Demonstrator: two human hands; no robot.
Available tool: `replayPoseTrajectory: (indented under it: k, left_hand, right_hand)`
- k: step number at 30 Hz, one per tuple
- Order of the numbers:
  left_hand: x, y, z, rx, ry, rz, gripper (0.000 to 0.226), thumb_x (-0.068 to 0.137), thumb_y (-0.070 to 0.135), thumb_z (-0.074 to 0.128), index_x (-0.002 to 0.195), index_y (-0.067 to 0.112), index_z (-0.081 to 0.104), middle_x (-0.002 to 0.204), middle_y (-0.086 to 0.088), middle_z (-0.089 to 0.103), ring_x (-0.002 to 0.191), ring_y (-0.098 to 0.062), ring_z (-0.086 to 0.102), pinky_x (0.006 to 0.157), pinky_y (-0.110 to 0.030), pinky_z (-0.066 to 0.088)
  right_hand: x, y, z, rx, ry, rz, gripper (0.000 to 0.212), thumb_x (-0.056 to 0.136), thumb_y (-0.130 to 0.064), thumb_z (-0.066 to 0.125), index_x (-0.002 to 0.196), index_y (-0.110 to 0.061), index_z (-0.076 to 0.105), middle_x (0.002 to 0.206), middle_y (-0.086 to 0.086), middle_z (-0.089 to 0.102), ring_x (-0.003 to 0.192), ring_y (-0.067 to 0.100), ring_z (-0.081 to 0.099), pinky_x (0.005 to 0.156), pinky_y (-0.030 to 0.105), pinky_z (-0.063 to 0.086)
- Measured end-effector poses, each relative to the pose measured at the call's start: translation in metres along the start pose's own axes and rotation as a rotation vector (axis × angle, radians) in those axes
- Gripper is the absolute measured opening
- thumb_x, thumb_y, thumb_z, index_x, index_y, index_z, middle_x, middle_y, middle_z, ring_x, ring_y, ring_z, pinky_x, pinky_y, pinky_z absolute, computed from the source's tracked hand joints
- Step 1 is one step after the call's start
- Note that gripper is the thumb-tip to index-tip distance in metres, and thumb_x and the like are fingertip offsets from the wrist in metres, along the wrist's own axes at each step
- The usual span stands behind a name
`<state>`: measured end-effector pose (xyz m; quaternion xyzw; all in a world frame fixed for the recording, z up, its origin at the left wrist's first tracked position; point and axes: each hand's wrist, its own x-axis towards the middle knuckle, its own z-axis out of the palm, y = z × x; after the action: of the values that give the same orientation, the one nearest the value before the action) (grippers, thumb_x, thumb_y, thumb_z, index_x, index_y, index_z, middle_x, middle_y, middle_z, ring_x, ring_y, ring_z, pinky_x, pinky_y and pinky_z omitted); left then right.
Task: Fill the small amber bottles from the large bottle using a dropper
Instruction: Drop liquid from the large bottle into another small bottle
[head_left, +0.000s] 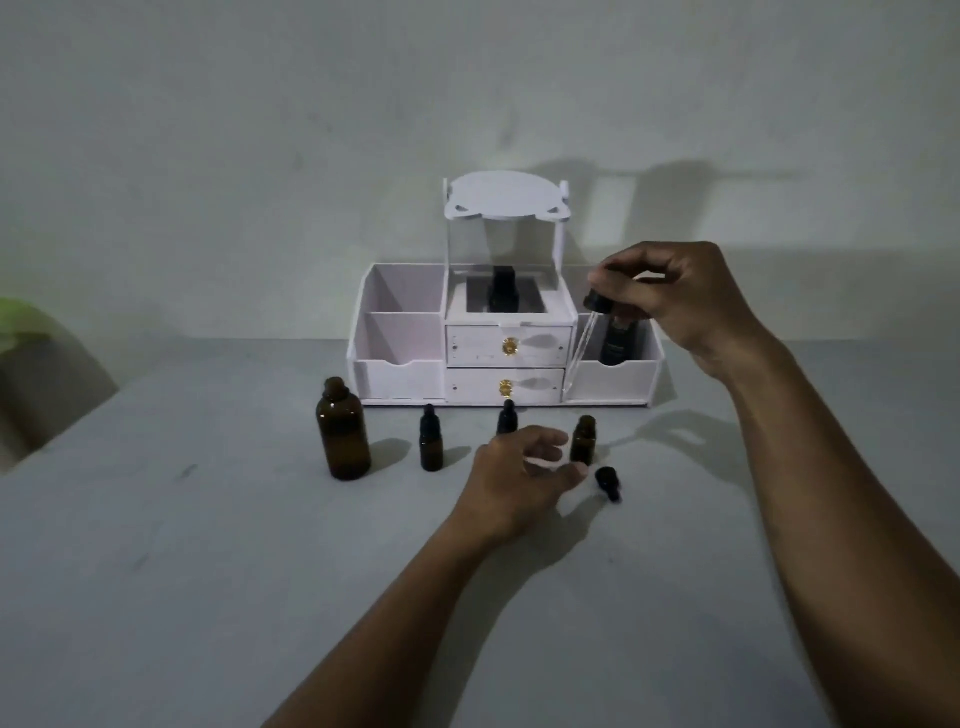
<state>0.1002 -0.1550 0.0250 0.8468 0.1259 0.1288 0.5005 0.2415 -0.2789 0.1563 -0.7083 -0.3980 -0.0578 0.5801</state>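
The large amber bottle (343, 431) stands uncapped at the left of the row. To its right stand a small capped bottle (431, 439), a second capped one (507, 418) half hidden behind my left hand, and an uncapped small bottle (583, 440). A black cap (608, 483) lies on the table beside the uncapped bottle. My right hand (680, 301) pinches the black top of a glass dropper (581, 345), held in the air with its tip pointing down toward the uncapped bottle. My left hand (519, 478) hovers low next to that bottle, fingers apart, holding nothing.
A white desk organiser (400, 374) with two drawers and side compartments stands at the back against the wall. A dark bottle (618, 338) sits in its right compartment and another (139, 296) under its clear cover. A green object (21, 322) is at the far left.
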Motion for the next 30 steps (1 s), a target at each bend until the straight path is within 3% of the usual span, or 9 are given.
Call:
replayPoseTrajectory:
  k: [5,9,12,14,19,22,25,30]
  left_hand:
    - [-0.040,-0.009,-0.063,0.003,0.146,0.116,0.024,0.087,0.030,0.074,0.111,0.027,0.072,0.095,0.014,0.073,0.087,-0.001,0.070,0.079,-0.018,0.056]
    - [-0.061,-0.036,-0.116,-0.070,0.552,0.147,0.011,0.085,0.017,0.076,0.092,0.025,0.077,0.077,0.006,0.076,0.072,-0.009,0.073,0.070,-0.025,0.059]
    - [-0.065,-0.055,-0.148,-0.051,0.847,0.112,0.011,0.085,0.021,0.076,0.095,0.026,0.075,0.079,0.010,0.072,0.074,-0.001,0.068,0.064,-0.019,0.053]
    - [-0.061,-0.068,-0.159,-0.070,0.914,0.064,0.016,0.086,0.027,0.075,0.101,0.028,0.072,0.084,0.011,0.070,0.079,0.004,0.064,0.068,-0.021,0.051]
    - [-0.052,-0.094,-0.162,-0.255,0.705,-0.032,0.031,0.092,0.027,0.070,0.122,0.029,0.065,0.114,-0.001,0.069,0.102,-0.012,0.066,0.091,-0.044,0.056]
    - [-0.053,-0.094,-0.158,-0.317,0.582,-0.022,0.034,0.095,0.024,0.065,0.128,0.027,0.062,0.122,-0.003,0.066,0.111,-0.017,0.063,0.089,-0.036,0.055]
    - [-0.055,-0.092,-0.157,-0.317,0.521,0.025,0.027,0.096,0.019,0.062,0.120,0.031,0.065,0.112,0.006,0.070,0.106,-0.008,0.064,0.077,-0.022,0.053]
    - [-0.051,-0.099,-0.157,-0.228,0.519,0.034,0.030,0.096,0.021,0.063,0.125,0.030,0.064,0.117,0.002,0.070,0.109,-0.013,0.066,0.086,-0.034,0.057]
  right_hand:
    - [-0.007,-0.025,0.031,0.192,0.058,-0.126,0.015,0.078,-0.012,0.082,0.091,-0.008,0.077,0.081,0.010,0.077,0.076,0.027,0.075,0.074,0.039,0.062]
    - [-0.012,-0.044,0.070,0.302,0.098,-0.175,0.023,0.075,-0.006,0.083,0.096,-0.001,0.075,0.086,0.013,0.076,0.080,0.028,0.075,0.075,0.040,0.063]
    - [-0.010,-0.051,0.106,0.389,0.092,-0.142,0.025,0.074,-0.002,0.083,0.096,0.003,0.073,0.086,0.018,0.075,0.081,0.034,0.075,0.074,0.045,0.063]
    - [-0.007,-0.054,0.127,0.437,0.101,-0.110,0.025,0.074,0.000,0.083,0.096,0.005,0.072,0.086,0.020,0.074,0.081,0.035,0.074,0.072,0.043,0.063]
    - [-0.003,-0.056,0.166,0.429,0.075,-0.082,0.019,0.074,-0.001,0.083,0.090,-0.006,0.075,0.084,0.014,0.076,0.080,0.036,0.074,0.075,0.044,0.063]
    - [-0.003,-0.053,0.176,0.388,0.043,-0.082,0.018,0.075,-0.003,0.083,0.089,-0.012,0.075,0.084,0.010,0.076,0.079,0.033,0.074,0.074,0.044,0.063]
    - [-0.003,-0.049,0.181,0.359,0.021,-0.078,0.019,0.076,-0.003,0.082,0.093,-0.007,0.074,0.084,0.010,0.076,0.079,0.032,0.074,0.074,0.042,0.063]
    - [-0.002,-0.045,0.190,0.254,-0.001,-0.122,0.018,0.076,-0.008,0.083,0.093,-0.007,0.076,0.083,0.006,0.076,0.076,0.023,0.075,0.074,0.040,0.063]
